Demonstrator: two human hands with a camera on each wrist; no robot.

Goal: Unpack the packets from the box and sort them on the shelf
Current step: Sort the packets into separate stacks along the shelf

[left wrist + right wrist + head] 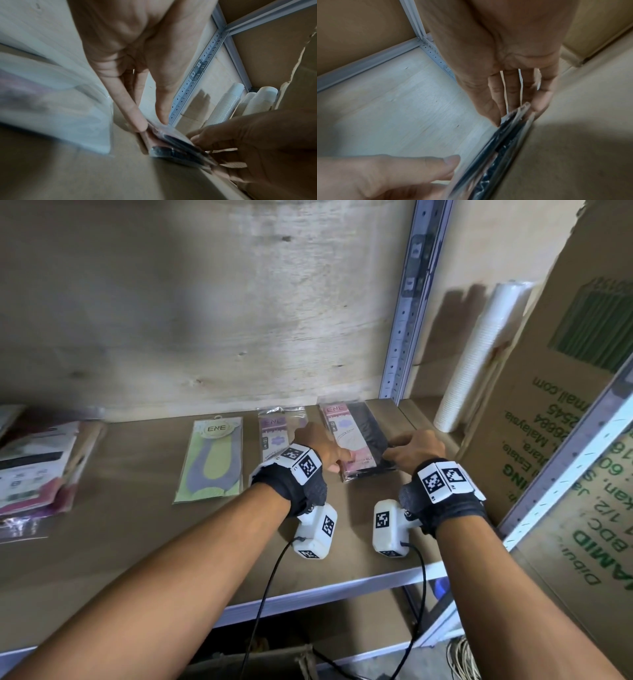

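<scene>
A stack of pink-and-black packets [356, 440] lies at the right end of the shelf board [137, 542]. My left hand [337, 462] pinches its near left edge, thumb on top, index finger [135, 115] at the side. My right hand [394, 451] holds the right edge between thumb and fingers [511, 89]. In the left wrist view the stack [176, 147] looks slightly raised off the board; in the right wrist view the stack [505, 148] is edge-on. Left of it lie a purple packet [272, 433], partly behind my left hand, and a green-and-grey packet [212, 460].
A loose pile of packets [37, 470] sits at the shelf's left end. A metal upright [407, 313] stands behind the stack. Sleeves of white cups [476, 354] lean by a large cardboard box [565, 405] on the right. A plywood wall backs the shelf.
</scene>
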